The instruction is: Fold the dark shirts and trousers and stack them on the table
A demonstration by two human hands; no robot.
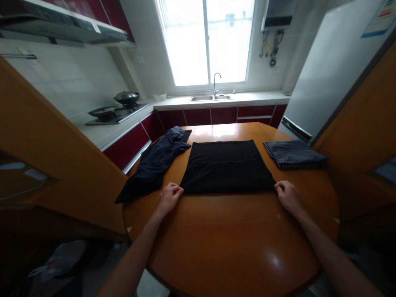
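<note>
A black garment (227, 167) lies flat on the wooden table (229, 231), folded into a wide shape that is broader at the near edge. My left hand (170, 196) pinches its near left corner. At the near right corner, my right hand (287, 196) is closed on the cloth in the same way. A crease runs across the middle of the garment. What kind of garment it is, I cannot tell.
A loose heap of dark clothes (162, 156) hangs over the table's left edge. Folded dark clothes (295, 153) lie at the right. Beyond are a sink (202, 98), a stove (117, 113) with pans, and a fridge (328, 62).
</note>
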